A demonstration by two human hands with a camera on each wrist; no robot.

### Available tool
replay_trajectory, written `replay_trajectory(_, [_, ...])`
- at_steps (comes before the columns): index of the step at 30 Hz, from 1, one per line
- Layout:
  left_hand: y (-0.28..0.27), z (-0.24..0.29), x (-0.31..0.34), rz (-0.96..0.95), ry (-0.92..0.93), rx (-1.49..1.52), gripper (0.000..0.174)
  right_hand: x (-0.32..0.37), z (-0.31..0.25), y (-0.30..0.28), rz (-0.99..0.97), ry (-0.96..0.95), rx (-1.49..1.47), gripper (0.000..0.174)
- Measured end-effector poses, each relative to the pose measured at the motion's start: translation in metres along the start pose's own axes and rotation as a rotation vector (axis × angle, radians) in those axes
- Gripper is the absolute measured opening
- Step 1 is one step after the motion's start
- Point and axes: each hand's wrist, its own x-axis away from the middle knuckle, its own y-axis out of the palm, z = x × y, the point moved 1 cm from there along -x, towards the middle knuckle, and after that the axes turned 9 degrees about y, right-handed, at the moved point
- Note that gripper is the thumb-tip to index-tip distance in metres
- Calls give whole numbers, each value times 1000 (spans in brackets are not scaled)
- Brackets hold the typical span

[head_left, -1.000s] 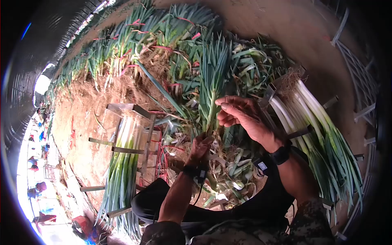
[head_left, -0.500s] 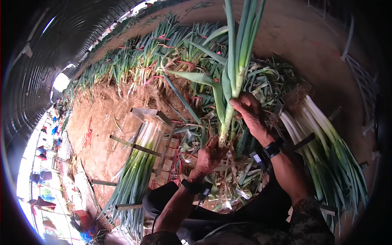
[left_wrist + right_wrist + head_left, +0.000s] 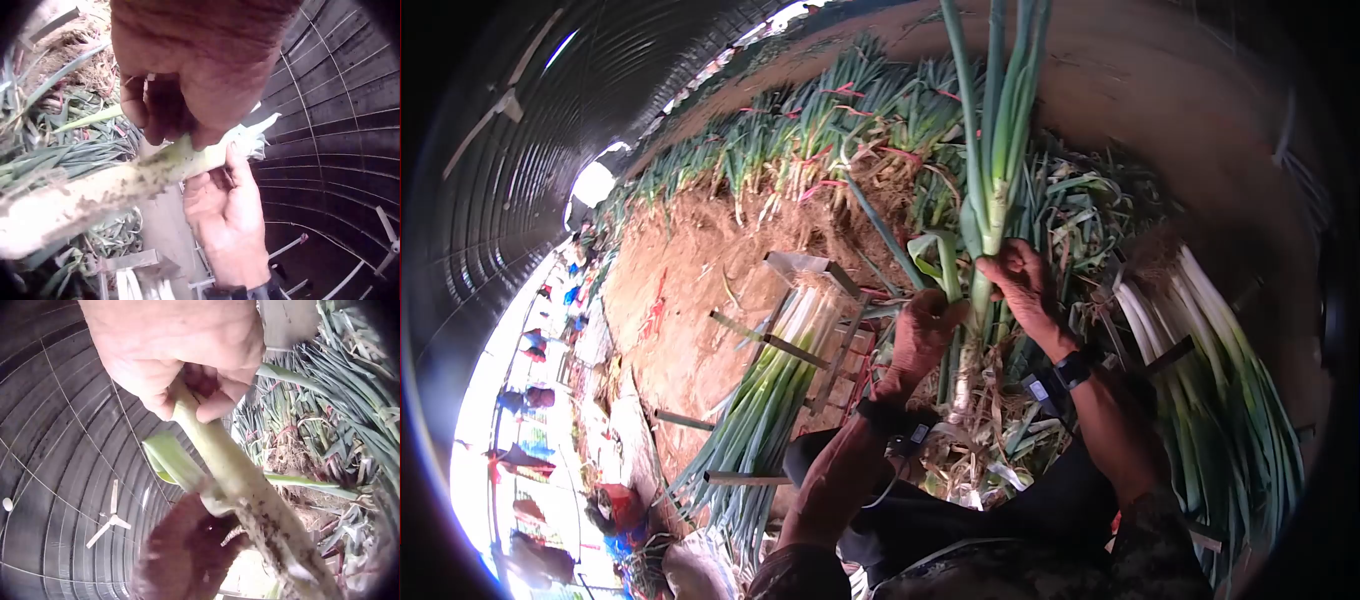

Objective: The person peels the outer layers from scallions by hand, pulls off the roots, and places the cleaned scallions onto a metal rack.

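A large leek (image 3: 992,215) stands upright before the person, leaves up and dirty root end down. The right hand (image 3: 1025,285) pinches its stalk between thumb and fingers, just below where the leaves fan out. Lower and to the left, the left hand (image 3: 925,335) has its fingers curled on an outer leaf (image 3: 947,262) that bends away from the stalk. In the left wrist view soil specks mark the pale stalk (image 3: 94,200). The right wrist view has the peeled-away leaf (image 3: 172,464) beside the stalk, near the blurred left hand (image 3: 187,553).
Metal racks hold trimmed leeks at left (image 3: 775,370) and right (image 3: 1210,350). Behind lie bundles with red ties (image 3: 800,150) on brown ground. Loose leaves and peelings (image 3: 1020,440) cover the ground between the person's legs. A curved ribbed wall (image 3: 81,456) rises beside.
From lying among the leaves, the leek was raised and gripped by the right hand. The left hand moved up from the root end to an outer leaf, now bent outward. The view shifted.
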Motion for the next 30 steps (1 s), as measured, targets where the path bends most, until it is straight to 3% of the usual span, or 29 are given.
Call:
replay_trajectory(1, [-2,3,10,-9,136,-192,19,2,-7,1,43,-4,-12,38])
replay_trajectory(3, [6,-32,44,-183,151,-436,19,-8,-11,-9,50,-101,-92,35])
replay_trajectory(5, [26,-95,95,-144,-117,-545,24,-16,-13,-21,57,-94,0,28])
replay_trajectory(7, [35,-110,129,-338,-345,-630,26,-6,-10,-19,20,-50,61,27])
replay_trajectory(10, [45,-186,174,-538,-246,-733,27,8,0,-10,-51,-71,114,30])
replay_trajectory(13, [25,-153,153,-597,-381,-632,26,8,-2,-6,-168,-69,72,31])
replay_trajectory(14, [15,-163,139,-757,-351,-673,46,7,-7,-6,-220,-41,26,31])
replay_trajectory(16, [-6,-133,105,-229,-241,-179,42,5,-15,-7,-296,12,15,33])
replay_trajectory(18, [-19,-60,61,-35,-140,228,37,10,-18,-2,-388,134,-102,37])
replay_trajectory(21, [-26,37,22,-30,-10,411,39,16,-16,13,-542,155,-190,49])
replay_trajectory(24, [-25,23,14,-96,-86,376,39,12,7,10,-399,94,73,40])
replay_trajectory(30, [-9,17,23,-58,-252,449,39,10,14,10,-293,176,137,34])
